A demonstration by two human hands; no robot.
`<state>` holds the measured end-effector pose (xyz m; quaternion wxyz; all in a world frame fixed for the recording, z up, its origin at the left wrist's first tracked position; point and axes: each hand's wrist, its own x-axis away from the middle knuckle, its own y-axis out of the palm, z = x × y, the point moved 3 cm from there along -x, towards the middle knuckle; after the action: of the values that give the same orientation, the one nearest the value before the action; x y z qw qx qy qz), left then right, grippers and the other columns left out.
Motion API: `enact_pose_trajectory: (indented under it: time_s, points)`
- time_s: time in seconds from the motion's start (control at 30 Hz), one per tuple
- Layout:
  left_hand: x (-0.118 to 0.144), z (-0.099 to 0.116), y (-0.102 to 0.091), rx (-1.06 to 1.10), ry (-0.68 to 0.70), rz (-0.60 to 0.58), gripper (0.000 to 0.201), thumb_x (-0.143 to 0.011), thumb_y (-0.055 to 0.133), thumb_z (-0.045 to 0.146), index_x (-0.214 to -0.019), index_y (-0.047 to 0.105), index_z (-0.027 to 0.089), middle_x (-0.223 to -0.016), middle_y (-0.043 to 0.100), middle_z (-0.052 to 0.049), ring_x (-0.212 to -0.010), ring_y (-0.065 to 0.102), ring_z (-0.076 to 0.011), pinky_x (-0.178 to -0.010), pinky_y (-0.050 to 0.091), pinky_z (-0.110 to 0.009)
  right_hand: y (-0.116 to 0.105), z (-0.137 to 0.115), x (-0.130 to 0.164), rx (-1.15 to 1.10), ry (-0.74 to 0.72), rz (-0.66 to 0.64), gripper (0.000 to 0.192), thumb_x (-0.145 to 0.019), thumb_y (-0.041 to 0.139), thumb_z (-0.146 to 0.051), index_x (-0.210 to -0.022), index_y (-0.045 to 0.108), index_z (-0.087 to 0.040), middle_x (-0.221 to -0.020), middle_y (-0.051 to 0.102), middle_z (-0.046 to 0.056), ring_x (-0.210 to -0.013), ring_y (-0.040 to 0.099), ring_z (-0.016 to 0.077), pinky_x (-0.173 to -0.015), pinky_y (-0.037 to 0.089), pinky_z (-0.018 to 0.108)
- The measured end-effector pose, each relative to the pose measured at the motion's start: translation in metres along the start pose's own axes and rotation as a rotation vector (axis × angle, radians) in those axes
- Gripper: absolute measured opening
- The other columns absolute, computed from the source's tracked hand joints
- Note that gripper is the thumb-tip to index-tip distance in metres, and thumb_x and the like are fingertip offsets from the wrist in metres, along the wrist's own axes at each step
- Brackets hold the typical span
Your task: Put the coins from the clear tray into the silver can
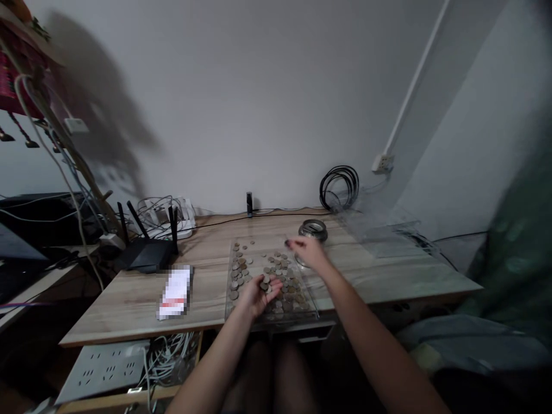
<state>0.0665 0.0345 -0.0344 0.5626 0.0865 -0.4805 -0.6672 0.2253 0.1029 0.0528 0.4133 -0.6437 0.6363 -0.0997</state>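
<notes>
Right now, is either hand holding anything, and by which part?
Left hand cups small round metal coins in its upturned palm; right hand: cannot be told.

Dim, greyish indoor light. Big soft shadow (99, 115) thrown on the wall (259, 103) at upper left. Edges bowed and smeared (strongest at right). Right hand (308, 251) motion-blurred; small patch on the tabletop (388, 276) pixelated.

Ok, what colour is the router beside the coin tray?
Black: the router, with its upright antennas, shows clearly in the head view, left of the clear coin tray.
</notes>
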Motion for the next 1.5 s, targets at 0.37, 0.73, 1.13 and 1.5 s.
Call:
enact_pose_trajectory:
  time_s: [0.37, 0.73, 1.13, 1.5]
  points:
    - [-0.004, 0.0, -0.005, -0.356, 0.265, 0.027, 0.035, -0.066, 0.06, 0.046, -0.068, 0.053, 0.012, -0.044, 0.037, 0.008, -0.028, 0.02, 0.0008, -0.029, 0.007, -0.014, -0.059, 0.013, -0.041, 0.544, 0.239, 0.227, 0.034, -0.069, 0.055, -0.045, -0.085, 0.068, -0.018, -0.084, 0.065, 0.009, -0.075, 0.057, 0.019, -0.06, 0.038, 0.026]
    - [0.001, -0.001, 0.001, -0.197, 0.137, -0.07, 0.017, -0.076, 0.047, 0.026, -0.076, 0.054, 0.01, -0.053, 0.045, 0.003, -0.035, 0.033, -0.0017, -0.03, 0.017, -0.012, 0.008, -0.023, 0.009, 0.124, 0.019, -0.062, 0.024, -0.073, 0.051, -0.032, -0.077, 0.069, -0.016, -0.072, 0.067, 0.006, -0.064, 0.057, 0.0151, -0.057, 0.039, 0.023]
    - [0.004, -0.002, 0.002, -0.324, 0.154, -0.063, 0.02, -0.076, 0.054, 0.027, -0.075, 0.059, 0.008, -0.057, 0.052, -0.001, -0.035, 0.032, -0.0003, -0.029, 0.012, -0.012, -0.049, 0.006, -0.037, 0.561, 0.147, 0.319, 0.036, -0.072, 0.051, -0.043, -0.091, 0.069, -0.018, -0.088, 0.065, 0.012, -0.083, 0.057, 0.0221, -0.064, 0.04, 0.028]
    - [0.006, -0.002, 0.004, -0.228, 0.037, -0.102, 0.029, -0.08, 0.042, 0.036, -0.069, 0.052, 0.011, -0.048, 0.04, 0.004, -0.032, 0.023, -0.0006, -0.03, 0.008, -0.013, 0.033, -0.016, 0.016, -0.175, 0.021, -0.223, 0.027, -0.07, 0.053, -0.037, -0.069, 0.066, -0.014, -0.063, 0.065, 0.006, -0.059, 0.057, 0.0154, -0.054, 0.041, 0.024]
